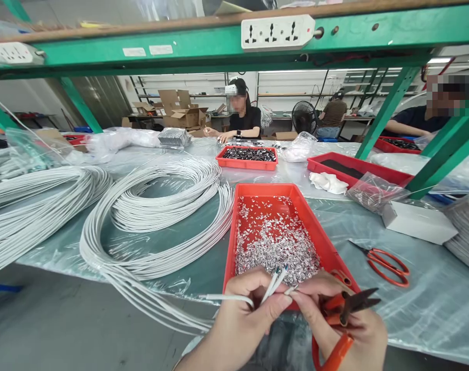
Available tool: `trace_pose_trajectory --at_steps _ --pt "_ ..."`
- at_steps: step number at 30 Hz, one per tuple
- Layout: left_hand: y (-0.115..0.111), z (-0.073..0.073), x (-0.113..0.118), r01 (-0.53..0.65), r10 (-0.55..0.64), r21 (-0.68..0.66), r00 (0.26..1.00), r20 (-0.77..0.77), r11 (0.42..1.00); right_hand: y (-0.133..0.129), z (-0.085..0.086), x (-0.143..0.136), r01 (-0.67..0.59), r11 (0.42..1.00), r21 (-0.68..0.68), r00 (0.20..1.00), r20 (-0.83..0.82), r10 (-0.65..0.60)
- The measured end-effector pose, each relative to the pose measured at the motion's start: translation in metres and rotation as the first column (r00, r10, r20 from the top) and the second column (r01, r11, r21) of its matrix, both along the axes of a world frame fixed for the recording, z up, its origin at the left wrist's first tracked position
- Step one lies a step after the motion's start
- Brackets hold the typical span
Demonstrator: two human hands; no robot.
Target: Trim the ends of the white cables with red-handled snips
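Note:
My left hand point(253, 304) is closed round several white cables point(275, 286), whose cut ends stick up between the fingers. One cable end point(228, 297) points out to the left. Orange-handled snips point(346, 309) rest in my right hand point(340, 319), their dark blades pointing right and slightly apart. With its thumb and fingertip that same hand pinches a cable end point(292, 289), where it meets my left thumb. Both hands are over the near end of a red tray point(230, 257) strewn with small shiny silver pieces point(284, 247).
Coils of white cable point(160, 201) lie left of the tray. On the right are orange-handled scissors point(388, 265) and a white box point(419, 221). Beyond stands a red tray of black parts point(247, 162). A green frame point(203, 51) crosses overhead. A co-worker point(244, 113) sits opposite.

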State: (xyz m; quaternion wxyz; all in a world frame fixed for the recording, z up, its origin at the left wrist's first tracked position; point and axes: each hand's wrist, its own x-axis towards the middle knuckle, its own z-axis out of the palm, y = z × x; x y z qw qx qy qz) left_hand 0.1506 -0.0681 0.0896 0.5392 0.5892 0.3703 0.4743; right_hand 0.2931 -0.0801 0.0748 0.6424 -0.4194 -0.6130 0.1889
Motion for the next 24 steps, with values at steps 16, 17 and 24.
trace_pose_trajectory --at_steps 16,17,24 --pt "-0.001 -0.006 0.003 -0.127 0.235 0.373 0.937 -0.259 0.919 0.002 0.002 0.013 -0.073 0.997 -0.001 0.97 0.232 0.071" --pt "-0.001 -0.007 0.003 -0.125 0.22 0.35 0.944 -0.245 0.928 0.002 0.002 0.013 -0.073 0.997 -0.001 0.972 0.223 0.071" --pt "-0.002 -0.003 0.004 0.003 -0.001 -0.112 1.0 0.021 0.994 0.0 0.002 0.009 -0.007 0.998 -0.068 0.997 0.077 0.013"
